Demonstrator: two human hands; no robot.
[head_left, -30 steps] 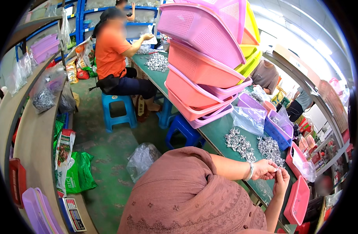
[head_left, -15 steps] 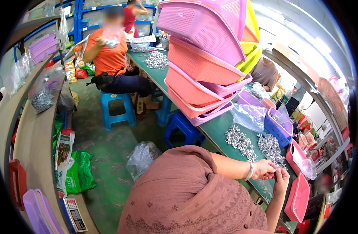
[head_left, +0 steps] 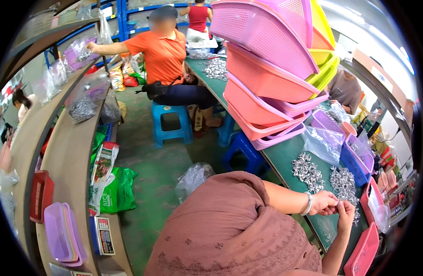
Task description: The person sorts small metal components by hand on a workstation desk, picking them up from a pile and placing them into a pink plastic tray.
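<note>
My left hand, with a silver bangle on the wrist, meets my right hand over the green table. Both hands pinch a small metal piece between their fingertips; the piece is too small to make out. Two heaps of shiny metal pieces lie on the table just beyond my hands. My brown sleeve and shoulder fill the lower middle of the view.
A tilted stack of pink, purple and yellow baskets stands on the table. Beside my hands are a blue bin, clear bags and red trays. A person in orange sits on a blue stool. At left is a shelf with bagged parts.
My hands stay together at the table. The person in orange has turned and stretched an arm out to the shelf on the left.
</note>
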